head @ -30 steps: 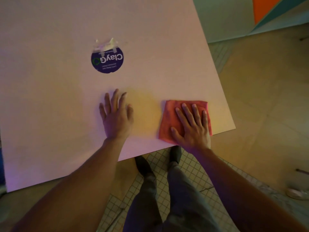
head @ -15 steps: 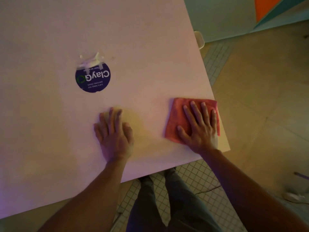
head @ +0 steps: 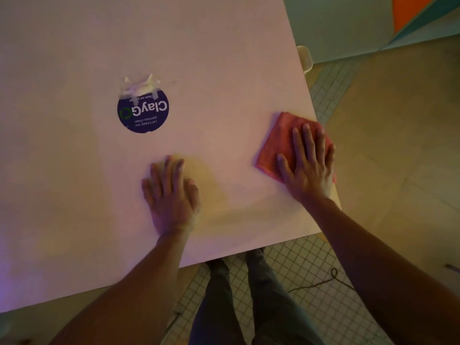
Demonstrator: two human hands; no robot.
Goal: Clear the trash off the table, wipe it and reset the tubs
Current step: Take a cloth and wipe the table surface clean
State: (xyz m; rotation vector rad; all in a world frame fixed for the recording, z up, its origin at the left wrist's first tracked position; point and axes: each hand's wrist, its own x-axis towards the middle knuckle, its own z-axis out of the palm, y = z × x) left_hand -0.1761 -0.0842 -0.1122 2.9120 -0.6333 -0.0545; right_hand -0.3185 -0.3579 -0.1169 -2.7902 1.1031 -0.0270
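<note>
Flat-fingered, our right hand presses the red cloth onto the table; our left hand lies flat beside it.

You have one pale square table here, one folded red cloth on it, one round dark-blue sticker, and two bare hands: left hand, right hand.

A round dark-blue sticker reading "ClayG" lay flat on the counter, well in from its right edge, its far rim torn into white paper scraps. Beyond that edge was a tiled floor with a thin dark cable on it. A pale rounded object showed past the right edge.
</note>
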